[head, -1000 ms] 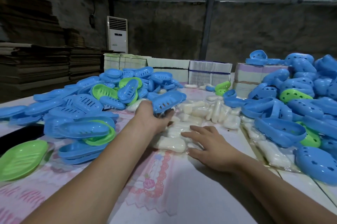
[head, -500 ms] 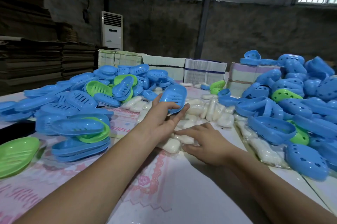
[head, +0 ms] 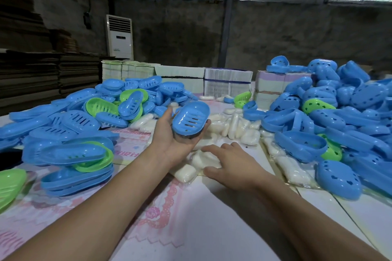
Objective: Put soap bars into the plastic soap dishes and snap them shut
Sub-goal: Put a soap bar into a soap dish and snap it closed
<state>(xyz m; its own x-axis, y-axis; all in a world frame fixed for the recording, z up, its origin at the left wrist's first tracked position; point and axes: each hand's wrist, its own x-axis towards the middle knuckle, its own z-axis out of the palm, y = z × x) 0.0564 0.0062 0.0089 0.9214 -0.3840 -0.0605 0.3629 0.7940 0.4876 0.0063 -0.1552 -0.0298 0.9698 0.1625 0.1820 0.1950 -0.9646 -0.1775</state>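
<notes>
My left hand [head: 176, 139], palm up above the table, holds a blue slotted soap dish half [head: 191, 119], thumb and fingertips curled round its edges. Just below it my right hand [head: 231, 163] closes on a wrapped white soap bar [head: 204, 160], index finger over its top and thumb against its near edge. More wrapped soap bars [head: 239, 128] lie in a loose pile behind both hands. A heap of blue and green slotted dish halves [head: 84, 120] fills the left side. Another heap of blue halves with heart-shaped holes [head: 331, 118] fills the right.
A pink-patterned cloth [head: 131, 207] covers the table. Stacks of white bundled boxes [head: 228, 83] line the far edge. A loose green dish half [head: 10, 186] lies at the near left. Flattened cardboard is piled at the far left, by a white standing air conditioner [head: 119, 36].
My left hand took a blue dish half from the left heap, lifted it and turned palm up. My right hand stayed low on the soap bars, curling round one.
</notes>
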